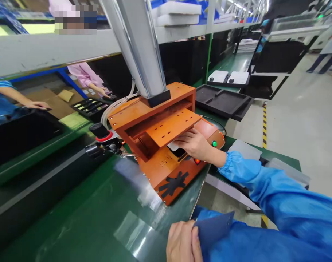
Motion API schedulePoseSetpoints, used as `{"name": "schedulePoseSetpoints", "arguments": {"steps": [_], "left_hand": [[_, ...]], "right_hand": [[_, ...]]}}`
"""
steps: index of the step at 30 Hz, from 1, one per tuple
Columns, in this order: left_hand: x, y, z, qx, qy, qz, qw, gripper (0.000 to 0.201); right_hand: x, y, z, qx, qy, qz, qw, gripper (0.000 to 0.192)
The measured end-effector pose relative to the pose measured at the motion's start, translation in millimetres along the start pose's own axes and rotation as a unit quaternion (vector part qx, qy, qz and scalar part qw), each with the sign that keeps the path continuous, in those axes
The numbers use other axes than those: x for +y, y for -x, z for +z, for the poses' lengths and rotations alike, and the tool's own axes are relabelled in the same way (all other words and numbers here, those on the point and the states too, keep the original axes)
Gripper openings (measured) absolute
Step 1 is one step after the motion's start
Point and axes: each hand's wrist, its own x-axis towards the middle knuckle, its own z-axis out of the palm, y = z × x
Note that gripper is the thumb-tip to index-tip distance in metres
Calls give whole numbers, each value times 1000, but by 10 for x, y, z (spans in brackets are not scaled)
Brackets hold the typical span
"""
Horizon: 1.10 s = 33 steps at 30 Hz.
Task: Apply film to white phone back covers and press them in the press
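My left hand point(183, 242), low in the head view at the green bench's edge, is closed on a thin dark blue flat panel point(215, 227). My right hand point(194, 145) reaches beneath the raised orange plate point(172, 125) of a press point(152, 100). Its fingers curl over a small white flat piece point(173, 146), with something black under it; the fingertips are partly hidden. A grey cylinder column point(141, 47) stands on the press. Black tape strips point(173, 183) cross the press's front, and a green button point(214, 143) is on its right side.
Black trays point(222, 100) lie behind the press, with white units point(217, 77) farther back. Frosted sheets point(245, 150) rest at the right. A black-knobbed regulator point(100, 131) juts out left of the press. Two co-workers' hands point(38, 105) show across the bench.
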Motion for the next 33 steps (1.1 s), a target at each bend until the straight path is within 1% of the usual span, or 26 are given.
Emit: {"name": "schedulePoseSetpoints", "arguments": {"steps": [4,8,11,14,16,17,19,22,23,25,27,28,30,33], "left_hand": [[-5,-29,-8,-19,-1,-3,1000,21],[15,-92,-19,-40,6,-6,999,22],[19,-117,-36,-51,10,-8,999,23],[25,-142,-63,-52,8,-15,998,24],[35,-167,-75,-54,0,-24,998,24],[42,-182,-77,-56,-4,-27,998,24],[51,-214,-70,-67,-9,-29,997,25],[46,-256,-42,-83,-28,-14,996,25],[40,-268,-34,-86,-44,-8,995,25],[28,-288,-22,-86,-84,6,993,23],[24,-311,-18,-86,-122,20,989,20],[26,-325,-16,-85,-136,28,987,20],[32,-357,-7,-80,-158,37,983,18],[9,-388,28,-56,-206,40,976,15]], "right_hand": [[-12,-22,-48,-25,-22,18,999,30],[-16,-8,-46,-63,-32,38,997,31],[46,-27,-108,-105,-90,41,990,32],[113,-69,-237,-160,-143,36,976,27],[105,-86,-294,-183,-151,35,971,39],[78,-83,-300,-183,-147,41,971,46],[-19,-42,-264,-162,-134,70,975,55],[-216,141,-170,-82,-116,112,983,55],[-281,241,-153,-45,-110,124,985,54],[-387,500,-158,51,-95,156,982,49],[-447,814,-195,136,-75,209,966,41],[-456,977,-216,163,-63,237,956,36],[-438,1281,-247,175,-32,288,941,28],[-360,1611,-266,152,18,335,930,31]]}}
